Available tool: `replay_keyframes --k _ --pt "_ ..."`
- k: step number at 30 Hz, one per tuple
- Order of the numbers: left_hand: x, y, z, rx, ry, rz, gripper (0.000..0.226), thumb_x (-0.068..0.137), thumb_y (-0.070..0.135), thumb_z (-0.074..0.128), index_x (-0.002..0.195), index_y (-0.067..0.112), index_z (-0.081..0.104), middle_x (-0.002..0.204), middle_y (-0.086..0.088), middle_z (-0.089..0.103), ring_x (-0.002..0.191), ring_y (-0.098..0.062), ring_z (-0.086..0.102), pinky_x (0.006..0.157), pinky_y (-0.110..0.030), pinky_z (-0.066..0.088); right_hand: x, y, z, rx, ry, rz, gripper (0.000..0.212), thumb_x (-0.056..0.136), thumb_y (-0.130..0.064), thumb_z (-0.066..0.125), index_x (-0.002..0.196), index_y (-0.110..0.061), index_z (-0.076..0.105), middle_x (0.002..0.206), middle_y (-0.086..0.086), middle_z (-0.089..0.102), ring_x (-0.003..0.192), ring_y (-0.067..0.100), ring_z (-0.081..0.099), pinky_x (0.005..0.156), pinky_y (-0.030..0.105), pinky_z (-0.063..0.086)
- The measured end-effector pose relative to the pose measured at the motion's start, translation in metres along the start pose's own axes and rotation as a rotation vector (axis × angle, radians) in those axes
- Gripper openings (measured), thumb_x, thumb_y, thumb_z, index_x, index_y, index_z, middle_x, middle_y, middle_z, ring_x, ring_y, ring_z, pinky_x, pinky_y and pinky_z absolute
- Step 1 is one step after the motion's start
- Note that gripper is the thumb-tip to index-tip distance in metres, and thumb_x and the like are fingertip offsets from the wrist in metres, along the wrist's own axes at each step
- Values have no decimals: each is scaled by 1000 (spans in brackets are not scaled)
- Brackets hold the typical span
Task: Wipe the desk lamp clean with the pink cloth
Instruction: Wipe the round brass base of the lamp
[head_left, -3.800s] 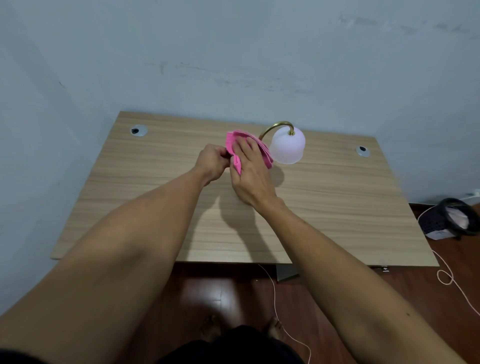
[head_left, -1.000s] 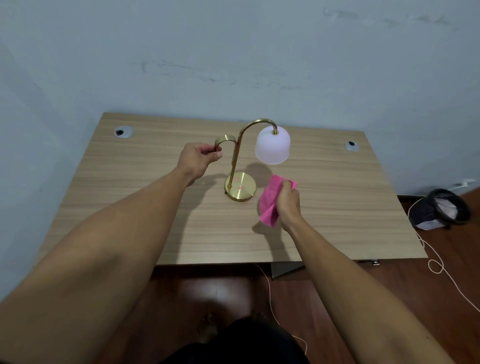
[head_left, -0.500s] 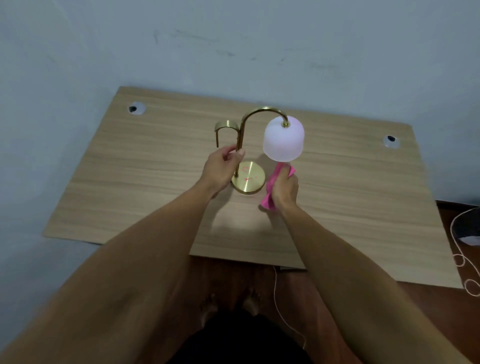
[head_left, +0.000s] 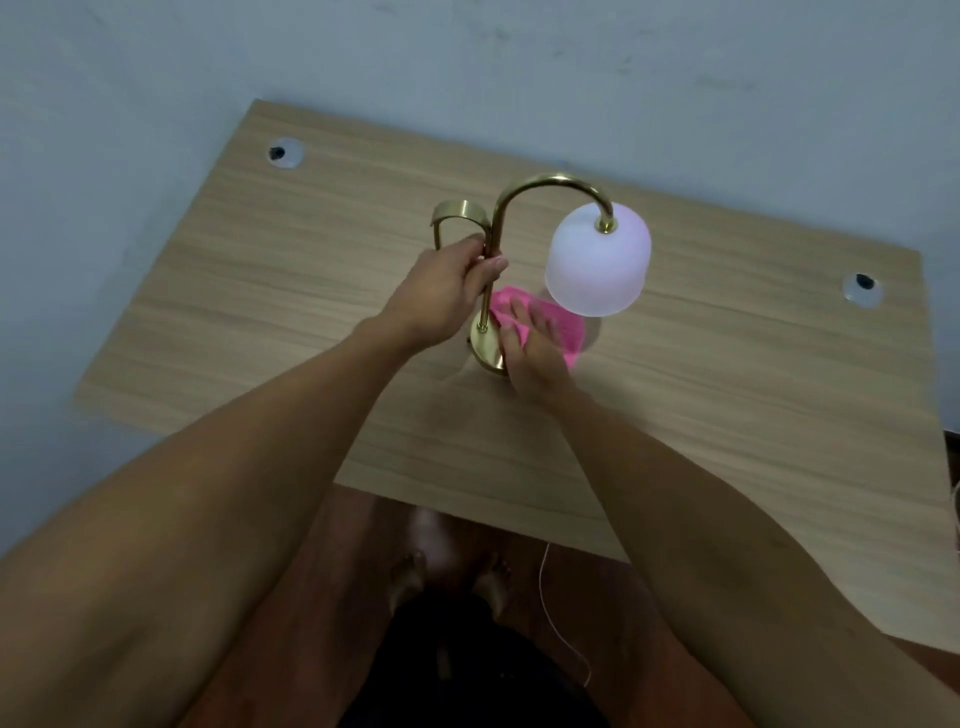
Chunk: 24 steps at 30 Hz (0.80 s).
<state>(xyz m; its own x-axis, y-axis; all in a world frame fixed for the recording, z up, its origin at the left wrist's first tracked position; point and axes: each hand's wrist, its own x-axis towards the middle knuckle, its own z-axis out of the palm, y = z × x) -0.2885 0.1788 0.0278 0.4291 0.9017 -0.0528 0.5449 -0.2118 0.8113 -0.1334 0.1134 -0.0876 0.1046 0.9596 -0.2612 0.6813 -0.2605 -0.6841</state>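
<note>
Now flat on the pink cloth (head_left: 563, 325), right hand (head_left: 532, 358) presses the lamp (head_left: 597, 265) base (left hand (head_left: 441, 296) pinches stem).

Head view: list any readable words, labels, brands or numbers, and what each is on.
None: no readable text anywhere.
Desk lamp, its white shade and brass base: no visible label.
Pink cloth: plain.
Desk: bare wood grain, two cable grommets, unmarked.
</note>
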Motion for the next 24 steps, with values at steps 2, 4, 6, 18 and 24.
replay_keyframes --k 2,4,6,18,24 --pt "2 2 -5 58 -47 29 36 100 45 50 109 13 65 100 -6 76 95 -23 74 90 -47 59 -4 19 -1 -281 -52 -214 63 109 -43 15 165 -20 29 174 5 21 163 27 9 132 45 -2" --pt "4 5 -9 131 -88 74 31 104 39 48 111 12 63 102 -8 75 96 -25 72 90 -46 59 -9 38 -8 -427 -90 -379 62 109 -40 18 164 -14 31 172 9 27 161 30 18 133 47 2" --pt "6 8 -12 192 -128 114 28 105 34 47 113 11 63 105 -8 75 96 -23 72 90 -43 58 -14 50 -17 -432 -118 -427 58 111 -34 26 164 -12 31 171 10 27 161 29 18 132 41 -2" --pt "7 9 -15 200 -155 133 26 106 32 47 115 12 62 105 -9 74 96 -21 72 91 -43 58 -17 55 -9 -562 -150 -436 64 108 -43 22 167 -17 24 174 6 20 162 29 14 131 57 7" --pt "6 8 -15 186 -154 133 27 106 33 47 116 11 61 105 -9 73 97 -22 72 92 -44 58 1 33 -6 -529 -107 -246 67 109 -46 15 169 -16 8 176 8 6 163 31 1 131 57 3"
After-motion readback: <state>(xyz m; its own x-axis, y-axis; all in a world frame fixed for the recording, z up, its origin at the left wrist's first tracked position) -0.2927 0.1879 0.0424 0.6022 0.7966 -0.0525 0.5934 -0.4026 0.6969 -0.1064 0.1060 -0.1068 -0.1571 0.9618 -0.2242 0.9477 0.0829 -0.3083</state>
